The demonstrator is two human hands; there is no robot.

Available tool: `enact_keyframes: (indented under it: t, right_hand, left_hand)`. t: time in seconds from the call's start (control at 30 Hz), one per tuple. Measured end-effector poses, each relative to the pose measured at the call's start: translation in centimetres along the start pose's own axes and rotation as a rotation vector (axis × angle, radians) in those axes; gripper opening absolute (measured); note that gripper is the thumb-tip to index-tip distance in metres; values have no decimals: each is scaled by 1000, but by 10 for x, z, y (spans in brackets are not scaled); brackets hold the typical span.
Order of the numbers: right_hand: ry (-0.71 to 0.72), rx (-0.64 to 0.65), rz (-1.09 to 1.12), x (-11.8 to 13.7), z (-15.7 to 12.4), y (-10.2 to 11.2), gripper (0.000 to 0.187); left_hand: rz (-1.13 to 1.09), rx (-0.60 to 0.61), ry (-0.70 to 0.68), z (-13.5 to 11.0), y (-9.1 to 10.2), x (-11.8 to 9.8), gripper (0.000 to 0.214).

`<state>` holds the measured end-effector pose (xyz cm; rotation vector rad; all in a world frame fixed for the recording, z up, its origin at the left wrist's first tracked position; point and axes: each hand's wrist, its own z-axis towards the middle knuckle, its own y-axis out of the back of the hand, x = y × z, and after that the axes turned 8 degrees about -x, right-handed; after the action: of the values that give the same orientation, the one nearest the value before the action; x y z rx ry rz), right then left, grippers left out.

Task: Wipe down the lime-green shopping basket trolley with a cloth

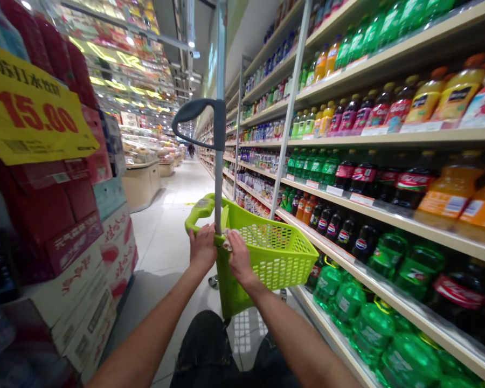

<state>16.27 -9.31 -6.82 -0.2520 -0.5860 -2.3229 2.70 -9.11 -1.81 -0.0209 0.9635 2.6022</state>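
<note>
While the left hand (203, 249) clasps the near side of the lime-green perforated plastic basket (233, 296), the right hand (240, 257), grip narrow, pinches a crumpled whitish wad (227, 242) just right of the upright grey metal pole (219, 180).

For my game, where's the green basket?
The green basket is in the head view's centre, left of the drink shelves, left hand and right hand at its near edge.

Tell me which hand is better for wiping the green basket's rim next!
Probably the right hand: it seems to pinch a crumpled whitish tissue or cloth at the rim of the rolling shopping basket, near the pole. The left hand rests across the pole, with no cloth visible.
</note>
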Motion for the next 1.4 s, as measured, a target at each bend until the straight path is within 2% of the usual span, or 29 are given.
enact_keyframes:
  t: [0.1,0.2,0.23,0.27,0.33,0.4,0.47,0.53,0.6,0.67,0.73,0.83,0.93,1.0,1.1,1.17,1.2,1.33,1.4]
  right_hand:
    - [57,-103,79,27,31,4,37]
    - [126,-285,74,49,96,33,38]
    - [194,-312,56,56,123,44,39]
    - [274,-309,25,62,148,54,39]
    - [399,-207,-56,68,189,67,39]
    - [508,-62,-139,63,203,70,40]
    - [629,83,-208,46,186,64,38]
    - [752,191,-239,24,149,55,34]
    - [835,243,-219,4,111,46,29]
    - [851,255,-194,-9,86,40,30]
    - [784,217,-173,-14,72,34,34]
    - [626,88,-113,-18,52,21,36]
    - [495,-8,-46,-28,10,8,34]
    - [390,15,0,-36,-26,4,35]
    - [255,179,52,-42,-68,8,36]
    - [237,272,64,-39,-76,15,36]
    - [251,265,72,-35,-73,18,37]
    - [292,37,88,-24,-32,18,40]
    - [328,-13,70,-25,-20,11,38]
  left_hand:
    - [8,47,-30,7,6,3,44]
    - [33,59,-2,13,11,5,42]
    - [30,58,5,15,12,4,40]
    - [21,63,2,16,13,3,39]
    - [-10,76,-18,17,15,0,38]
    - [-37,86,-34,16,16,-3,38]
    - [-58,92,-42,16,17,-6,39]
    - [-76,105,-43,16,16,-8,39]
    - [-101,112,-57,16,15,-10,41]
    - [-115,113,-70,16,14,-11,42]
    - [-117,111,-71,16,12,-11,45]
    - [-123,109,-85,13,9,-10,48]
    - [-143,77,-110,10,5,-9,50]
    - [-142,60,-114,9,3,-8,50]
    - [-127,67,-117,9,1,-8,51]
    - [-123,72,-123,10,1,-7,51]
    - [-124,69,-125,10,1,-8,50]
    - [-123,50,-125,10,1,-10,50]
    - [-114,45,-128,10,1,-12,50]
